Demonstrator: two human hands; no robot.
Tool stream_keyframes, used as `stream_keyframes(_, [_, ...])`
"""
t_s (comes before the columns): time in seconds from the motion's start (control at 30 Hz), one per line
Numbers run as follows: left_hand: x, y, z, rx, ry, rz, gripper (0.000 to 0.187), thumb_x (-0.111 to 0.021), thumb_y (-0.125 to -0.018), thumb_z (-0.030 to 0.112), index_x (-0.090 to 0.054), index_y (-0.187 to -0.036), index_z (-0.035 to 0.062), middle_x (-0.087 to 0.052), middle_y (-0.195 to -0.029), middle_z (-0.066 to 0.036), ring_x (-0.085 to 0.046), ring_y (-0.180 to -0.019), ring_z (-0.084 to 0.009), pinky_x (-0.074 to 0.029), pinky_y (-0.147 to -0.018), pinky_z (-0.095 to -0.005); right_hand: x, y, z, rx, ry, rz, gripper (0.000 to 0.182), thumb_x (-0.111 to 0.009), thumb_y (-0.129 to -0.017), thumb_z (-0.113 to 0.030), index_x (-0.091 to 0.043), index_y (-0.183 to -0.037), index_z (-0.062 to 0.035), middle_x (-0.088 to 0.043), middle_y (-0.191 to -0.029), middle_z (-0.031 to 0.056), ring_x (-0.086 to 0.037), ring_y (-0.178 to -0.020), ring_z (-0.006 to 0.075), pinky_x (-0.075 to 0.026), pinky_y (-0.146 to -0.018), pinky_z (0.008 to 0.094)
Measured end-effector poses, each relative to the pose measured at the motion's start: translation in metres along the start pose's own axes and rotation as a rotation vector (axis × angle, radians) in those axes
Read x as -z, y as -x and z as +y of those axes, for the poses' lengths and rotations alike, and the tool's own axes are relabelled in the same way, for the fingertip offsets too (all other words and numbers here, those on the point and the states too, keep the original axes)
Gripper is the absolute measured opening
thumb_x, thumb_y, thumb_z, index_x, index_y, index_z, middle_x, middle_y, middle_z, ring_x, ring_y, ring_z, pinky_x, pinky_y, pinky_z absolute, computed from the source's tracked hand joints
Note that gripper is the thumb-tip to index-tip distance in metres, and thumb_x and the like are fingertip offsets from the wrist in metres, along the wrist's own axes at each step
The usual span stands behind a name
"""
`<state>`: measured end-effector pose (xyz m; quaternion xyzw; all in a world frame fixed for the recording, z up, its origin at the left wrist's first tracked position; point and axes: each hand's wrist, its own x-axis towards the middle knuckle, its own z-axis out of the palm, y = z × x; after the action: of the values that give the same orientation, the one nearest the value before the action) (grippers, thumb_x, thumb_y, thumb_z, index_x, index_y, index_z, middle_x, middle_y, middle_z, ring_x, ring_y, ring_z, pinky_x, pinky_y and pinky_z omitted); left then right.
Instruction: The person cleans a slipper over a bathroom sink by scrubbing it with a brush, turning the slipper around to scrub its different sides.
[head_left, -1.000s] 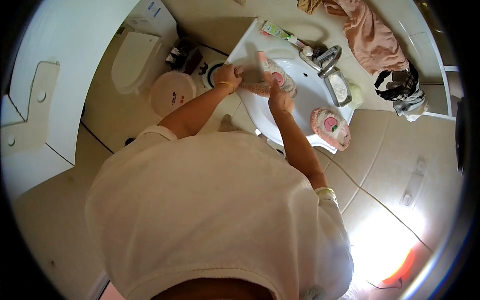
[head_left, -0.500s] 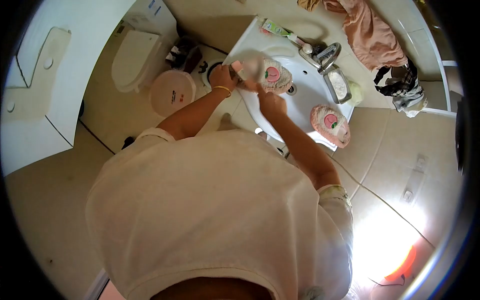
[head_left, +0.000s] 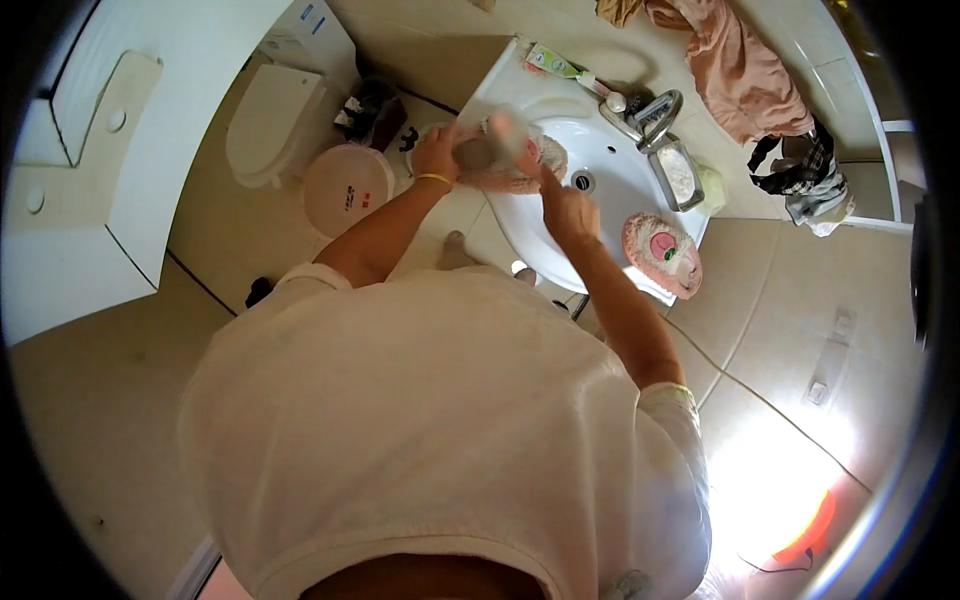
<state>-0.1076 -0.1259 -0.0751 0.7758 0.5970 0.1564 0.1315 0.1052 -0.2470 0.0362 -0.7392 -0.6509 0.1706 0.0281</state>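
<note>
My left hand (head_left: 437, 154), with a yellow band at the wrist, is closed on one end of a fluffy pink-and-white slipper (head_left: 552, 158). The slipper lies across the left rim of the white washbasin (head_left: 520, 215). My right hand (head_left: 572, 214) is closed on the handle of what looks like a brush (head_left: 509, 132), its head smeared by motion over the slipper. A matching slipper (head_left: 662, 254) with a round pink patch rests on the basin's right front corner.
Behind the basin are a metal faucet (head_left: 655, 115), a soap dish (head_left: 680, 175) and a green toothpaste tube (head_left: 552, 60). A pink bucket (head_left: 348, 190) and a toilet (head_left: 270, 125) stand to the left. Cloths (head_left: 745, 80) hang at the back right.
My right hand has shifted right and slightly down from the slipper. The left hand has moved slightly left, and the held slipper has shifted left with it. The other slipper stays put.
</note>
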Motion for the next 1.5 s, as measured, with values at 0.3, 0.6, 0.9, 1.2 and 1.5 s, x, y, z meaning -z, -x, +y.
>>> stream_keyframes(0.3, [0.022, 0.02, 0.005, 0.429, -0.036, -0.12, 0.066, -0.062, -0.074, 0.011, -0.034, -0.134, 0.0141, -0.044, -0.123, -0.017, -0.052, -0.104, -0.035, -0.045, -0.086, -0.0397, -0.009, -0.007, 0.0, -0.083, -0.065, -0.103, 0.032, -0.043, -0.092, -0.027, -0.047, -0.122, -0.0195, -0.065, -0.088, 0.0167, -0.063, -0.082, 0.0357, -0.048, -0.07, 0.0476])
stream_keyframes(0.6, [0.041, 0.028, 0.048, 0.363, 0.409, -0.455, 0.085, -0.064, -0.077, 0.029, -0.013, -0.142, 0.0069, -0.052, -0.12, -0.021, -0.057, -0.102, -0.0296, -0.045, -0.085, -0.0383, -0.002, -0.072, 0.017, -0.018, -0.127, 0.03, 0.031, -0.045, -0.091, -0.026, -0.051, -0.119, -0.0131, -0.063, -0.096, 0.0184, -0.061, -0.089, 0.0354, -0.049, -0.074, 0.0439])
stream_keyframes(0.9, [0.035, 0.021, 0.033, -0.508, -0.119, -0.154, 0.038, -0.07, -0.069, 0.042, -0.067, -0.096, 0.0151, -0.051, -0.122, -0.004, -0.031, -0.128, -0.028, -0.027, -0.098, -0.0518, -0.048, 0.05, 0.037, -0.003, -0.563, 0.131, 0.035, -0.051, -0.088, -0.013, -0.051, -0.121, -0.0026, -0.058, -0.104, 0.0271, -0.056, -0.099, 0.0402, -0.045, -0.081, 0.0431])
stream_keyframes(1.2, [0.008, 0.01, 0.017, -0.585, -0.065, -0.156, 0.03, -0.071, -0.067, 0.04, -0.068, -0.082, 0.0142, -0.058, -0.114, 0.002, -0.036, -0.126, -0.0242, -0.031, -0.097, -0.0486, -0.037, 0.019, 0.005, -0.053, -0.091, 0.019, 0.039, -0.044, -0.091, -0.018, -0.042, -0.129, -0.0145, -0.061, -0.079, 0.0181, -0.061, -0.071, 0.0353, -0.049, -0.062, 0.0449])
stream_keyframes(1.5, [0.003, 0.01, 0.027, -0.536, 0.059, -0.088, 0.028, -0.075, -0.064, 0.032, -0.058, -0.064, 0.0098, -0.062, -0.095, -0.002, -0.048, -0.115, -0.0257, -0.042, -0.084, -0.0411, -0.005, 0.019, -0.013, -0.112, -0.024, -0.213, 0.038, -0.045, -0.089, -0.016, -0.042, -0.127, -0.0113, -0.064, -0.084, 0.0172, -0.064, -0.079, 0.0327, -0.051, -0.068, 0.0428])
